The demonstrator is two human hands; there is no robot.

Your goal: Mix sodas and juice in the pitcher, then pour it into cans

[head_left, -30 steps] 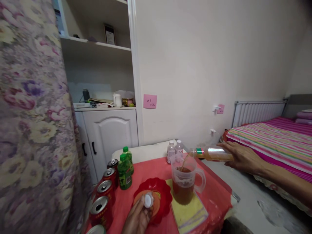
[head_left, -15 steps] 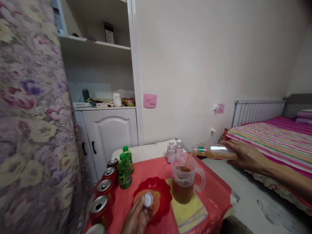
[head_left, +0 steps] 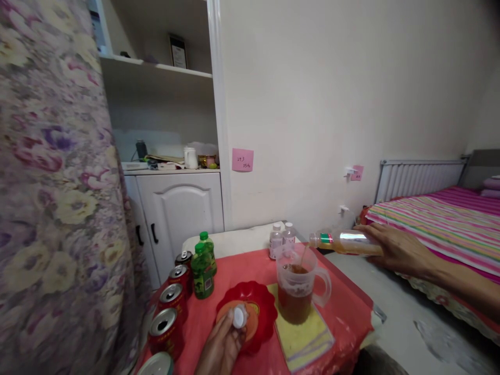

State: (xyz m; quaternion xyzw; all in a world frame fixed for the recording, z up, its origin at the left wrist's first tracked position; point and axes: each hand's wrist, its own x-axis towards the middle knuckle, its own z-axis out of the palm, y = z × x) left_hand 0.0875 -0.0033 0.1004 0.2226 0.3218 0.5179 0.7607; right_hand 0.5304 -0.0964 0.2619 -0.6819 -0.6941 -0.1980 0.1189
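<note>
My right hand [head_left: 385, 250] is wrapped round a clear bottle [head_left: 347, 243] of amber liquid, tilted almost level. From its mouth a thin stream runs into a clear plastic pitcher [head_left: 296, 299], partly filled with brown liquid under some foam. The pitcher stands on a folded yellow cloth [head_left: 307, 346]. Between the fingertips of my left hand [head_left: 222, 341] is a white cap [head_left: 239, 316], held over a red scalloped dish [head_left: 267, 312] with an orange round thing [head_left: 252, 328] in it.
Several red cans [head_left: 166, 333] line the left side of the red-covered table [head_left: 230, 265]. Two green bottles [head_left: 203, 276] stand behind them, and two small clear bottles [head_left: 276, 242] behind the pitcher. A floral curtain [head_left: 50, 208] hangs at left; a bed [head_left: 437, 213] is at right.
The whole view has shifted slightly, with things appearing a little further right. Both hands keep their holds, and liquid still runs from the tilted bottle into the pitcher.
</note>
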